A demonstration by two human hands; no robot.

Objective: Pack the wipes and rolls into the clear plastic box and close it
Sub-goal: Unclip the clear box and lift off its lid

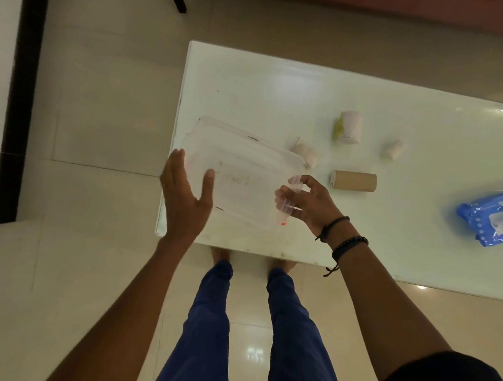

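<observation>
The clear plastic box (243,173) sits at the near left corner of the white table (297,98) with its lid on. My left hand (185,201) rests against the box's left side, fingers spread. My right hand (307,204) pinches the clear latch on the box's right end. Several rolls lie to the right: a small pale roll (305,153) just behind the box, a white roll with a yellow patch (348,127), a small pale roll (393,149) and a brown roll (353,181). A blue pack of wipes (496,218) lies at the right edge.
The table's near edge runs just below the box, with my legs and feet (219,256) beneath it. Pale tiled floor (90,112) surrounds the table. A dark post (18,102) stands far left.
</observation>
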